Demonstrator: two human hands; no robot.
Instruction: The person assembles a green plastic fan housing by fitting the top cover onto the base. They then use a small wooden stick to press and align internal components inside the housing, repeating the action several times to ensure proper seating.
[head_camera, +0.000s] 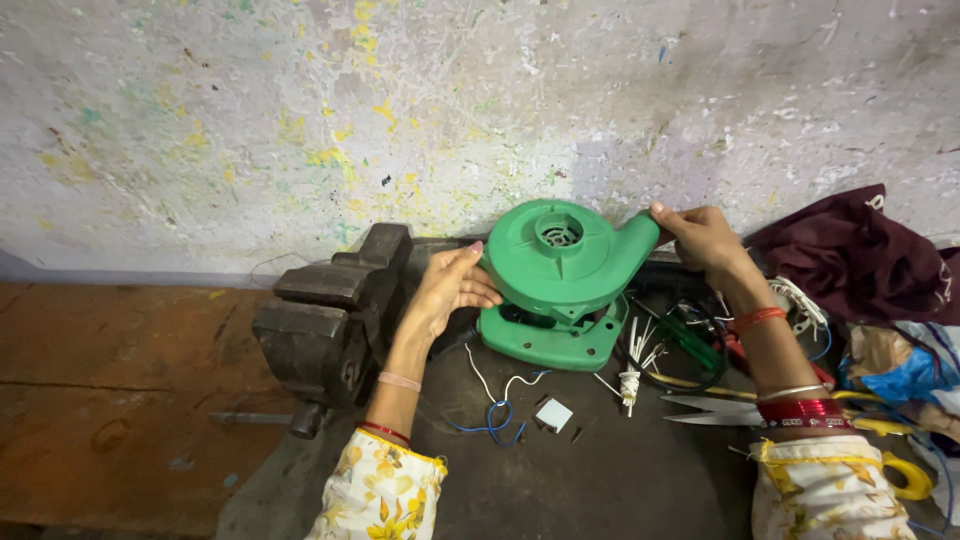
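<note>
A round green plastic blower housing (560, 262) with a grilled intake on top is held just above a second green housing half (545, 343) lying on the dark bench. My left hand (448, 288) grips the upper shell's left rim. My right hand (700, 235) holds its outlet spout at the right. Both wrists wear bangles.
A heavy dark iron vise (330, 315) stands to the left. Loose blue and white wires (495, 410), a small white block (553, 414), scissors with yellow handles (740, 410), a green-handled tool (690, 345) and maroon cloth (860, 255) lie at the right. A paint-spattered wall (300, 120) is behind.
</note>
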